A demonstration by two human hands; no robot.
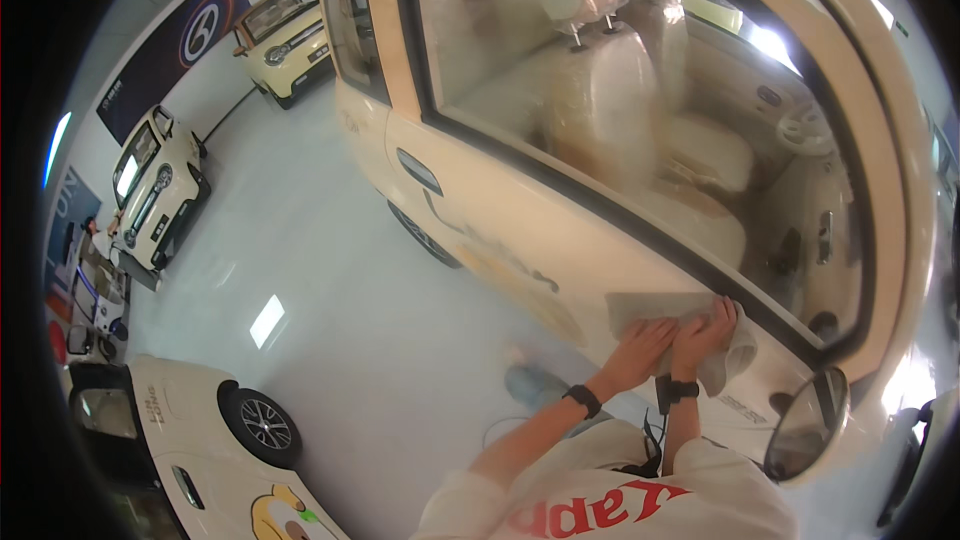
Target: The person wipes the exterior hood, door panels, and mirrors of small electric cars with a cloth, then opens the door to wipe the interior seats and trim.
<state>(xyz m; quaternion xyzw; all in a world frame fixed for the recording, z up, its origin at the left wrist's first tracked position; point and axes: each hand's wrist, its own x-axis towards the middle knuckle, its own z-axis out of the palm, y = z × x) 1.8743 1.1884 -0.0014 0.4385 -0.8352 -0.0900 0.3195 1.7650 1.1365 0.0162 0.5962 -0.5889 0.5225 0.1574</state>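
Observation:
A grey cloth [630,306] lies against the cream door panel [495,217] of a small car, just below the window's black trim. My left hand [646,345] rests on the cloth with its fingers pressing it to the panel. Close beside it, my right hand [706,334] grips the cloth, whose loose folds [739,360] hang to the right. The fingertips of that hand reach the black window trim [637,232]. Both wrists wear black bands. Part of the cloth is hidden under my hands.
A side mirror [808,424] juts out at the lower right. The door handle [418,170] is farther up the door. Behind the window glass, seats [600,97] wear clear plastic. Another car [202,450] stands at the lower left. Beyond the glossy floor [322,315], a person [109,244] is beside a parked car [161,187].

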